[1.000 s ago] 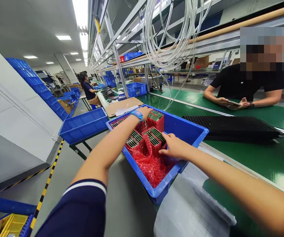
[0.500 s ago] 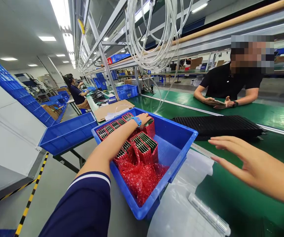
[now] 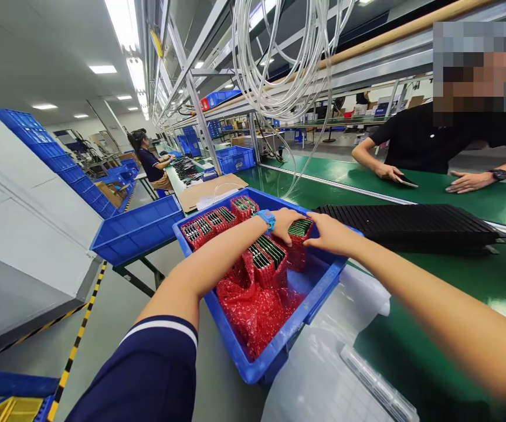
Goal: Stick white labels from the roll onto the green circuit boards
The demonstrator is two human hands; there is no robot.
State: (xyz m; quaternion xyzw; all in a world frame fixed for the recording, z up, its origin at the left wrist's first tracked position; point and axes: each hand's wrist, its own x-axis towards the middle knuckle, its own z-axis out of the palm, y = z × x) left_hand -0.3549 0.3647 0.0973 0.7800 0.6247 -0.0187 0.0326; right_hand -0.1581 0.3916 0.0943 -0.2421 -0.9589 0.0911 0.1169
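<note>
One red-wrapped board bundle (image 3: 297, 256) stands upright inside the blue bin (image 3: 253, 370), near its far wall. Left hand (image 3: 284, 225) and right hand (image 3: 330, 233), equally near, enclose it from opposite sides, fingers spread, seemingly gripping.

Blue bin (image 3: 285, 334); red bubble wrap (image 3: 257, 316); green boards (image 3: 274, 249); black-yellow striped floor tape (image 3: 74, 346).
</note>
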